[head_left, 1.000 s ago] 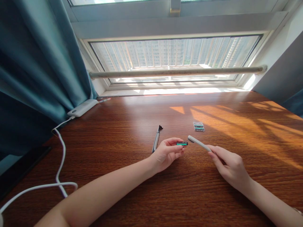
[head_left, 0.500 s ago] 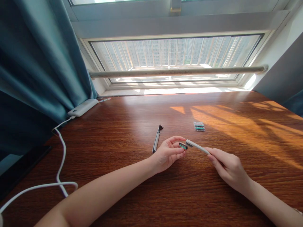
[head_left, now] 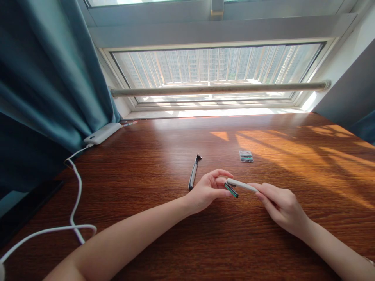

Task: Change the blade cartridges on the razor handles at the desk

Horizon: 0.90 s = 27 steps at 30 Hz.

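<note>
Between the thumb and fingers of my left hand (head_left: 209,189) is a small razor cartridge (head_left: 231,190), dark with a green strip, tilted down to the right. My right hand (head_left: 278,201) is closed around the handle of a toothbrush (head_left: 244,184). The toothbrush's head is over the cartridge with its bristle side down; they look to be touching. Just left of my left hand a razor handle (head_left: 193,173), grey and black, lies on the table without a cartridge. Beyond the hands lies a clear case (head_left: 246,156) with green-striped cartridges in it.
The wooden table (head_left: 164,242) reaches to a window with a horizontal rail (head_left: 219,90). At the left, a white power bank (head_left: 102,133) with a white cable (head_left: 79,195) lies by the blue curtain (head_left: 52,70). A dark flat device (head_left: 29,208) is at the left edge.
The cartridge has turned in my left fingers and now points more down to the right. The toothbrush head has shifted slightly left and down, over the cartridge.
</note>
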{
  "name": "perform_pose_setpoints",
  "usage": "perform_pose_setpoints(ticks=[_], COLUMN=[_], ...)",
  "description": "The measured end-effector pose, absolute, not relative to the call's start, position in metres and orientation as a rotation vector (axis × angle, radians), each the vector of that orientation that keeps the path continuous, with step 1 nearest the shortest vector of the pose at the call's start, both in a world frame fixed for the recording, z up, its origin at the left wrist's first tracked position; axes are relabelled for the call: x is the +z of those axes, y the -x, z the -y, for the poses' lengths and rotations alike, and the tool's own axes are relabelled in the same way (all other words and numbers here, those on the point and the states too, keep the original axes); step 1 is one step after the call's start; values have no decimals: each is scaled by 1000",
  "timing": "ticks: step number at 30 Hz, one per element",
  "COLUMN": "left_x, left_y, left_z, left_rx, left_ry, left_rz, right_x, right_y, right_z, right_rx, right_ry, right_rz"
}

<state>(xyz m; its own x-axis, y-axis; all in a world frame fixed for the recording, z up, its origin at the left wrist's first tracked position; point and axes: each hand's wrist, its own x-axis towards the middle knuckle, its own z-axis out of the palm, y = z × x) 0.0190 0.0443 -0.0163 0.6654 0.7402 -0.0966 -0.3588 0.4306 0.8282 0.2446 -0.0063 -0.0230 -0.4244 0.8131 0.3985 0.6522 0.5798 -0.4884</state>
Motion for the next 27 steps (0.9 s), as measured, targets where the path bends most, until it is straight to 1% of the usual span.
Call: perform_pose_setpoints(ticks=[6,11,17,23,27], left_x=[-18,-21,-21,-22,-24], left_y=[-18,-18,-18,-20,-22], left_z=[-44,-43,-43,-43,-41], left_rx=[665,573,593,662,710], left_ry=[-921,-971,-996,-1034,-1054], left_rz=[-469,-438,-520,-610,-624], right_x=[-22,-25,-26,-33,-33], right_y=[-245,-244,-245,-246,-235], right_z=[6,3,-3,-9,-11], right_rx=[341,366,473,312,223], right_ry=[1187,1367,1717,1634,1662], right_rz=[2265,2165,1899,1947,1999])
